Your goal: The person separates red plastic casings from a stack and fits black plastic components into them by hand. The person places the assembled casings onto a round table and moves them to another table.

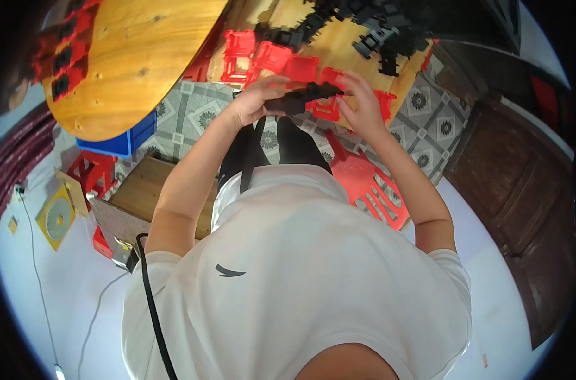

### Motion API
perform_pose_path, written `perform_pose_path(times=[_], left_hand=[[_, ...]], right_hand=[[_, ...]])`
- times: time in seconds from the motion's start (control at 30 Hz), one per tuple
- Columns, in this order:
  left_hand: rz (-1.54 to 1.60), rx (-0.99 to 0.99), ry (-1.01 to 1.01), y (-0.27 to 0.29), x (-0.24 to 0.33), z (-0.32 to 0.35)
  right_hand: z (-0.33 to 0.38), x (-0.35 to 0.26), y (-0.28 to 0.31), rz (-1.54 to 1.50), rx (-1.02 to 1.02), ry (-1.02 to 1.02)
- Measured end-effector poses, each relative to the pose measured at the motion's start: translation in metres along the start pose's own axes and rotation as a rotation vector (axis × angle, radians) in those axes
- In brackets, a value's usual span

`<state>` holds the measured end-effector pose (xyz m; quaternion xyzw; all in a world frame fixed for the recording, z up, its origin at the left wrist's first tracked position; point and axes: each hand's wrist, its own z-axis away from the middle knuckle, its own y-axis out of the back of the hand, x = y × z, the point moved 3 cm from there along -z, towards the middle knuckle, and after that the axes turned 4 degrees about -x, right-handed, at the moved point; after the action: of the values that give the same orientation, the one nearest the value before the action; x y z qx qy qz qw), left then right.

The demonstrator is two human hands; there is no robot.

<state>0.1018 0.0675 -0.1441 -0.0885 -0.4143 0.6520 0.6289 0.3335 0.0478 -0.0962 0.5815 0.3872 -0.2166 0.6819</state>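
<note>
Grasping one end of a black plastic part (291,102) in the left hand (254,100). Reaching about the opposite end with the fingers of the right hand (366,113), but showing too little to tell whether pinching or merely touching. Holding the part in the air, in front of the body and near the close edge of the wooden bench (337,50), slanting rather than straight across.

Probably handling best by anchoring with the left hand and making only small, straight adjustments with the right. Likely risking a strained or snapped edge by twisting, and a slipping part by slackening the left-hand hold. Hiding much of the detail behind fingers and blur, so probably calling for turning the part into view before pressing.

Looking just past the hands, finding red plastic frames (273,58) on the bench; probably needing care to avoid knocking them with the knuckles. Finding farther out a loose heap of black parts (378,28), overlapping one another. Seeing off to the left a second, rounded bench (139,60) carrying red pieces with black inserts (63,58), and below it a blue crate (135,136). Seeing a red plastic chair (356,174) near the legs, under the right forearm; probably gaining by minding that elbow.
</note>
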Motion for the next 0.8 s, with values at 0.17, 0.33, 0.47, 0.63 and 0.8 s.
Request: perform_pose_path(times=[0.17, 0.33, 0.47, 0.63, 0.8], left_hand=[[-0.229, 0.327, -0.472, 0.039, -0.032, 0.037], [0.028, 0.758, -0.603, 0.081, -0.049, 0.058], [0.349, 0.789, -0.332, 0.149, -0.078, 0.035], [0.759, 0.489, -0.301, 0.18, -0.07, -0.008], [0.731, 0.394, -0.351, 0.187, -0.069, -0.023]], right_hand=[[-0.057, -0.006, -0.068, -0.85, -0.398, -0.877], [-0.137, 0.013, -0.138, -0.667, -0.191, -0.45], [-0.194, 0.009, -0.176, -0.532, -0.158, -0.245], [-0.213, 0.007, -0.217, -0.47, -0.304, -0.204], [-0.218, 0.018, -0.226, -0.485, -0.319, -0.313]])
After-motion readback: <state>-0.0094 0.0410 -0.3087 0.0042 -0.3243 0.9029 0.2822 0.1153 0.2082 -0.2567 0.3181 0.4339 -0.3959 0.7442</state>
